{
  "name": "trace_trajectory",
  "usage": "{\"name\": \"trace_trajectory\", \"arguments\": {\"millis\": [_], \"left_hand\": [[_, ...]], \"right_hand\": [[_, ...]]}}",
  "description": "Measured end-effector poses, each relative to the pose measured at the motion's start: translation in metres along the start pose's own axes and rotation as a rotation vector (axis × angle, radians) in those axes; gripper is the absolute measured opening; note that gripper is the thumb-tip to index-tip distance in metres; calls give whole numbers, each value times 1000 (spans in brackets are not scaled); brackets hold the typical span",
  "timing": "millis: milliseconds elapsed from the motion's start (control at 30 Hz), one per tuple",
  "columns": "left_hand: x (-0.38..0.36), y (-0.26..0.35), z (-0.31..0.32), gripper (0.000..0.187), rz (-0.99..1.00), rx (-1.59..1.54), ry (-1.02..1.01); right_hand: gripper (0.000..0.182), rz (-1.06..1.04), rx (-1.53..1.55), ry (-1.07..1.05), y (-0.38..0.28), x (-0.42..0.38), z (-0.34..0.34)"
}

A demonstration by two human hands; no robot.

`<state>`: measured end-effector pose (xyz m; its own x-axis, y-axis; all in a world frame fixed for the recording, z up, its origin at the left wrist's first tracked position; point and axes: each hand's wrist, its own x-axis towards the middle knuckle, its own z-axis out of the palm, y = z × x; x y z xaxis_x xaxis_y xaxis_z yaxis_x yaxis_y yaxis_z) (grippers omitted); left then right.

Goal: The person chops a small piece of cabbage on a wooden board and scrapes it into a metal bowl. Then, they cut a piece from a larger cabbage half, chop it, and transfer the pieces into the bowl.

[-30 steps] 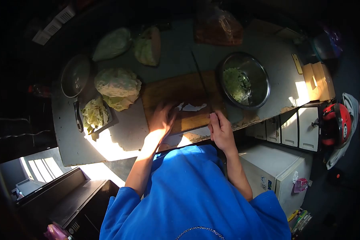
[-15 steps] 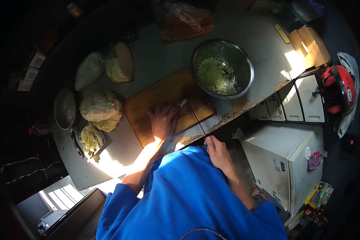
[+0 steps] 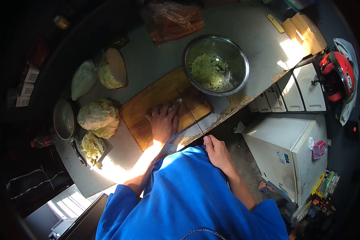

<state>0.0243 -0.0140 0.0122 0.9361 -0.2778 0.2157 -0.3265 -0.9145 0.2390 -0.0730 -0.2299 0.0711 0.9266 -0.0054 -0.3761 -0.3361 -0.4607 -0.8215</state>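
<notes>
My left hand (image 3: 163,123) rests on the wooden cutting board (image 3: 142,100), its fingers bent down over a small pale piece of vegetable (image 3: 179,101), mostly hidden beneath the fingertips. My right hand (image 3: 217,151) grips a knife (image 3: 195,121) by its handle at the table's front edge. The thin blade reaches across the board, just right of my left fingertips. Behind the board's right end stands a steel bowl (image 3: 241,82) with chopped pale-green vegetable (image 3: 207,71) in it.
Left of the board are a cabbage (image 3: 98,115), loose leaves (image 3: 93,146) and a frying pan (image 3: 64,120). A cut cabbage (image 3: 111,74) and a filled plastic bag (image 3: 84,79) sit behind. Bagged carrots (image 3: 174,25) lie at the back. A white fridge (image 3: 278,140) stands at right.
The view has shifted slightly. The knife's blade now extends farther over the board, beside my left fingertips. Both hands stay in nearly the same places.
</notes>
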Motion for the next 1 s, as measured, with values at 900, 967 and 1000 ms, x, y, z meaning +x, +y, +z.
{"name": "trace_trajectory", "arguments": {"millis": [900,967,1000], "left_hand": [[-6,-2,1,53,-18,-69,16],[-6,-3,2,54,-3,-65,17],[-6,-3,2,54,-6,-65,17]], "right_hand": [[36,38,-39,-11,-16,10,9],[36,19,-53,-13,-14,10,12],[36,19,-55,-16,-12,11,12]]}}
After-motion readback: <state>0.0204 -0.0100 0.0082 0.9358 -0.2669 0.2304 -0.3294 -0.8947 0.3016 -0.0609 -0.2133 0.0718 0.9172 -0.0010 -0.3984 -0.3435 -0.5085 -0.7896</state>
